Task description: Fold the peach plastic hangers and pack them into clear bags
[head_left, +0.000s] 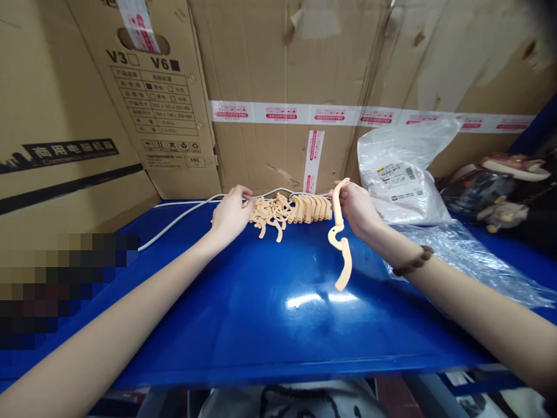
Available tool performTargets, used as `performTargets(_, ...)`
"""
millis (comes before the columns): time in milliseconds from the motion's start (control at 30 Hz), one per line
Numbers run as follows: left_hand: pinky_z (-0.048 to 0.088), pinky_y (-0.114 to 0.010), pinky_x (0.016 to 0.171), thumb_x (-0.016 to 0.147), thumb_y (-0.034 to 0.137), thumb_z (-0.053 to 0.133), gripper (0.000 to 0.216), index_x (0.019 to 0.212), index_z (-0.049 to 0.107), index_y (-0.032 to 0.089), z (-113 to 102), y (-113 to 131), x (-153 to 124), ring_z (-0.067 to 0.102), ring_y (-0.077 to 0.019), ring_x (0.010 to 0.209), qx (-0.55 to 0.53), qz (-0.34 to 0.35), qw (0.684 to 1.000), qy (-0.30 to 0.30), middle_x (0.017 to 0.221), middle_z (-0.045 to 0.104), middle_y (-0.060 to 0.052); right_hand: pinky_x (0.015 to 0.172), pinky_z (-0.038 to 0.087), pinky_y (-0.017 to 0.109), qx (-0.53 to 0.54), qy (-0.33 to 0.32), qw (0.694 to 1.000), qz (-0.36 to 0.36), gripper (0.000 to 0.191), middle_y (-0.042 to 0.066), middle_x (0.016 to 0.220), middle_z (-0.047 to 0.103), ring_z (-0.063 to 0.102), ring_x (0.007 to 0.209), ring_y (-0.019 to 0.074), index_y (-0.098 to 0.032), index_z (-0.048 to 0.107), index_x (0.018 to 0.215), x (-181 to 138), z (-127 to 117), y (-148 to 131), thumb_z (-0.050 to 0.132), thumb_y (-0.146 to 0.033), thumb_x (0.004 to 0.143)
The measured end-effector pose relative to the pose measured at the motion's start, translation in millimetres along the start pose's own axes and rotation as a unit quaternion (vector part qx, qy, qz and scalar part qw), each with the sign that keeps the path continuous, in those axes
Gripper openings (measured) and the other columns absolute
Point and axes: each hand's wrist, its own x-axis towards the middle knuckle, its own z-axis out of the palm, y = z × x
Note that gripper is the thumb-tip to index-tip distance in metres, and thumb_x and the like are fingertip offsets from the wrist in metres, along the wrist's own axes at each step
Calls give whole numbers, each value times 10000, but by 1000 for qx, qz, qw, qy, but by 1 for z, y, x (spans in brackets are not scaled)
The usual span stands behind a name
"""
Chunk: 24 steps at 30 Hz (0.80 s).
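Observation:
A pile of small beige hook-shaped plastic parts [287,210] lies at the back of a blue tabletop [270,313]. My left hand [231,213] rests at the pile's left end, fingers curled on the pieces there. Held above the table to the right of the pile, my right hand [357,210] grips a chain of linked beige parts [339,238] that hangs down from it. A beaded bracelet [413,261] is on my right wrist.
Cardboard boxes [287,93] wall in the back and left. A white cable [183,215] runs along the table's rear. A clear plastic bag with a label [400,180] and plastic film [470,255] lie at right, dark items [491,191] beyond.

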Motion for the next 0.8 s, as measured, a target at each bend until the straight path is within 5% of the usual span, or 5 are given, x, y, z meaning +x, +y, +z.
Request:
performTargets(167,361,-388,966,939,340,444,361,1161,608,106,8,1,13,488,-306,1177,104,79,990,-52,1221,609,-169,540,427,250,11,-2,1000,-9,126,-19,608,576,534,548,126,-198,513,889,-3,3,-3,431,-196,794)
performTargets(367,357,-412,897,883,207,503,229,901,720,139,18,-6,40,583,-293,1023,215,120,961,-123,996,709,-136,526,409,247,23,-9,999,-23,124,-27,611,570,510,525,112,-196,526,881,-5,4,-7,428,-201,804)
performTargets(800,346,-380,829,882,235,482,214,895,673,140,9,12,53,605,-242,887,231,210,948,-56,885,716,-94,498,373,238,30,-17,999,-26,136,-29,636,578,498,521,106,-198,549,900,1,-2,-10,453,-221,806)
